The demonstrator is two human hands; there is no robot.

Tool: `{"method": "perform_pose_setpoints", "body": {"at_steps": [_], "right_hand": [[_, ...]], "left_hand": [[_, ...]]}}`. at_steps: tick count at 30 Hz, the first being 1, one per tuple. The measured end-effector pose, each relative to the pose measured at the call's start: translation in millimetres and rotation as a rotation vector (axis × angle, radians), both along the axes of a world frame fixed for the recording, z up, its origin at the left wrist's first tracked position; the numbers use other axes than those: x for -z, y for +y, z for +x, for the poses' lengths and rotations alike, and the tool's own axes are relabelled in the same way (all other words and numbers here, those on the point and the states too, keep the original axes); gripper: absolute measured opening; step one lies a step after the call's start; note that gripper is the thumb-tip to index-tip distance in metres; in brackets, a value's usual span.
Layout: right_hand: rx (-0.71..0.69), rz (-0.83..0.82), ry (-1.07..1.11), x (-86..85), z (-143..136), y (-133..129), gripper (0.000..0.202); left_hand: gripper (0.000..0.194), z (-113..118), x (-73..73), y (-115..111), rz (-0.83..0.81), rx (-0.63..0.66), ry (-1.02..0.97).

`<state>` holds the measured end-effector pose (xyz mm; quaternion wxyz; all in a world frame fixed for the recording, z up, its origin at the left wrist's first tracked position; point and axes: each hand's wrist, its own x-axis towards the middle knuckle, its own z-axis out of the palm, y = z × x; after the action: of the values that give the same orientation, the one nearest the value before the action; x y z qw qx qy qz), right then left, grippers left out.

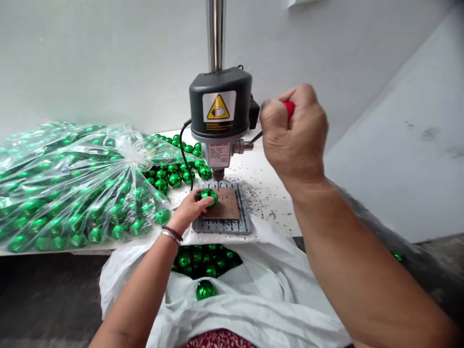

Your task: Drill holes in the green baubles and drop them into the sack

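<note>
A dark grey drill press [220, 104] with a yellow warning label stands on the white table. Its thin bit points down over a brown wooden board [230, 205] lying on the grey metal base [244, 224]. My left hand [192, 207], with bracelets at the wrist, pinches a shiny green ball [208, 195] at the board's left side, just beside the bit. Raised to the right of the drill head, my right hand [297, 130] is closed around a red knob [289, 109], which shows between the fingers.
A clear plastic bag [76, 188] full of green balls covers the left of the table [268, 169]. Loose balls [174, 180] lie behind. Dark shavings surround the base. In front, white cloth [253, 285] frames more green balls [195, 258], with one ball [206, 289] on top.
</note>
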<state>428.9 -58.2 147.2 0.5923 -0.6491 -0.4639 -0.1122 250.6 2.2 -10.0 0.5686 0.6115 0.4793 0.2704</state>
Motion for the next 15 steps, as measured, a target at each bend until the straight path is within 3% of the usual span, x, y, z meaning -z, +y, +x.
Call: {"method": "perform_pose_setpoints", "body": {"at_steps": [7, 15], "right_hand": [[0.050, -0.225, -0.001, -32.5, 12, 21, 0.033], [0.058, -0.272, -0.009, -35.5, 13, 25, 0.034]], "left_hand": [[0.049, 9, 6.6, 9, 0.070, 0.013, 0.111], [0.051, 13, 4.4, 7, 0.319, 0.026, 0.242]]}}
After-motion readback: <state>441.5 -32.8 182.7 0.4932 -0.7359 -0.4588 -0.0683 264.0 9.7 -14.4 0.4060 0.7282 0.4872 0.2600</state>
